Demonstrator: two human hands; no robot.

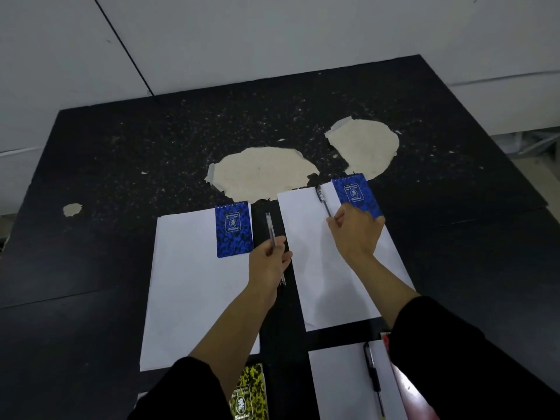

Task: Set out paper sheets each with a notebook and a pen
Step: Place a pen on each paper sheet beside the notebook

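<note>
Two white paper sheets lie side by side on the black table: the left sheet (188, 286) and the right sheet (315, 262). A blue spiral notebook (234, 228) rests on the left sheet's top right corner. My left hand (268, 262) grips a clear pen (270, 228) over the gap between the sheets. A second blue notebook (353, 192) lies at the right sheet's top right corner. My right hand (357, 230) pinches a dark pen (323, 200) lying on that sheet beside the notebook.
Near the front edge a third sheet (339, 383) carries a black pen (372, 374) and a red notebook (403, 386) partly behind my right sleeve. A yellow notebook (250, 392) lies at the bottom centre. The black table (121, 165) has worn pale patches (263, 171).
</note>
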